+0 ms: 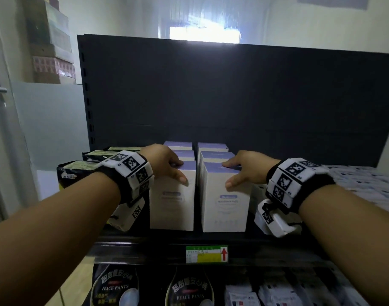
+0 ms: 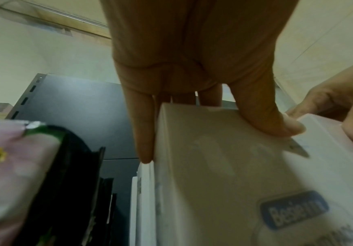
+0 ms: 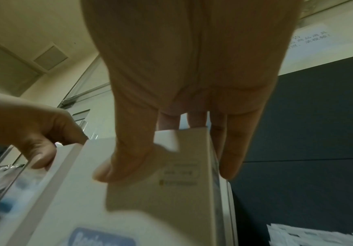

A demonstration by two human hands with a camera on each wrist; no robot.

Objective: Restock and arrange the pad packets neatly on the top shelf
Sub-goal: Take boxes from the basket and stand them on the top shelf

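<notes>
Two rows of white pad boxes with purple tops stand on the top shelf (image 1: 145, 246). My left hand (image 1: 178, 171) grips the front left box (image 1: 171, 204). Its thumb lies on the front face and its fingers reach over the top. In the left wrist view the little finger runs down the left side of this box (image 2: 213, 166). My right hand (image 1: 230, 174) grips the front right box (image 1: 225, 206) the same way. In the right wrist view its thumb presses the front of that box (image 3: 150, 199). A narrow gap separates the two front boxes. More boxes (image 1: 213, 147) stand behind them.
Black packets (image 1: 76, 173) lie left of the boxes, flat white packets (image 1: 365, 182) to the right. The dark back panel (image 1: 233, 96) rises behind. A price label (image 1: 206, 253) sits on the shelf front, above black packets marked "peace pants" (image 1: 116, 286) on the lower shelf.
</notes>
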